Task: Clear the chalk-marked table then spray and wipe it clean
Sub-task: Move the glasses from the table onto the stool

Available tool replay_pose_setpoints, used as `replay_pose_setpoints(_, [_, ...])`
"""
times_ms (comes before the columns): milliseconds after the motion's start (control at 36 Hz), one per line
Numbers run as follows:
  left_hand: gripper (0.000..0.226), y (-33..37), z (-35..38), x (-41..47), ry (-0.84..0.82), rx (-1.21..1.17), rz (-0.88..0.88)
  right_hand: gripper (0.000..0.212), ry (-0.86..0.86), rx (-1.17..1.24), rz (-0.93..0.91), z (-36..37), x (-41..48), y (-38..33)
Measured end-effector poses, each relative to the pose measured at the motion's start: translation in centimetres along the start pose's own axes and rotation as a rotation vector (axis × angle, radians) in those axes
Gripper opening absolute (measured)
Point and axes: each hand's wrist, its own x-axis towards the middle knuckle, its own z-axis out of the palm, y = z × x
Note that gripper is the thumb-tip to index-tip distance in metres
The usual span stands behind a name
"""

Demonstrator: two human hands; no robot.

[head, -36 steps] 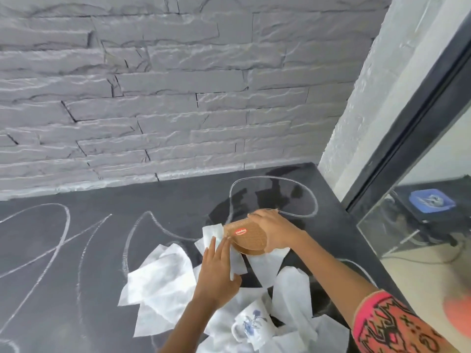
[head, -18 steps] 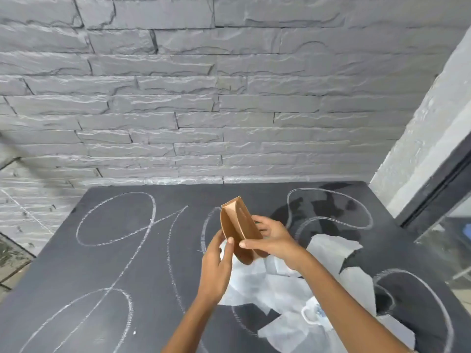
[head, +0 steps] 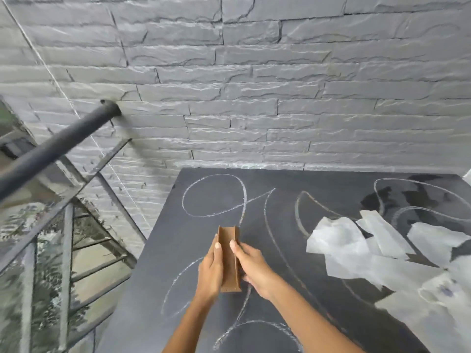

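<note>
A dark table (head: 209, 327) covered in white chalk loops fills the lower middle. Above its left part I hold a folded brown paper bag (head: 229, 258) edge-up between both hands. My left hand (head: 211, 270) grips its left side, thumb tip near the top. My right hand (head: 251, 266) grips the right side, fingers curled round the back. White tissue sheets (head: 339, 242) lie scattered over the right half. A white cup with a blue pattern (head: 438, 291) sits blurred among them at the lower right.
A grey stone-brick wall (head: 254, 98) backs the table. To the left, past the table's edge, runs a dark metal railing (head: 51, 149) with glass panels and greenery below.
The brown bag has been lifted off the tissues and carried left over the table's left part, now pressed flat between both hands. My view has swung left, bringing the railing in.
</note>
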Motion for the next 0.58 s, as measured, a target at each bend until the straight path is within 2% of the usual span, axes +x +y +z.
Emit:
replay_pose_setpoints(56, [0.039, -0.6, -0.9, 0.1, -0.005, 0.005, -0.019, 0.03, 0.022, -0.007, 0.034, 1.3, 0.8, 1.1])
replay_pose_setpoints(167, [0.028, -1.9, -2.6, 0.0, -0.017, -0.023, -0.067, 0.042, 0.076, -0.081, 0.083, 3.6, 2.2, 3.4])
replay_pose_setpoints(278, [0.039, -3.4, -3.4, 0.1, -0.014, -0.008, -0.089, 0.038, 0.087, -0.064, 0.11, 4.7, 2.5, 4.1])
replay_pose_setpoints(417, [0.042, -5.1, -3.5, 0.2, -0.019, 0.016, -0.151, 0.03, 0.111, -0.089, 0.129, 5.3, 2.2, 4.9])
replay_pose_setpoints(583, [0.044, -5.5, -3.5, 0.3, -0.016, 0.024, -0.154, 0.033, 0.145, -0.125, 0.086, 5.1, 2.4, 5.4])
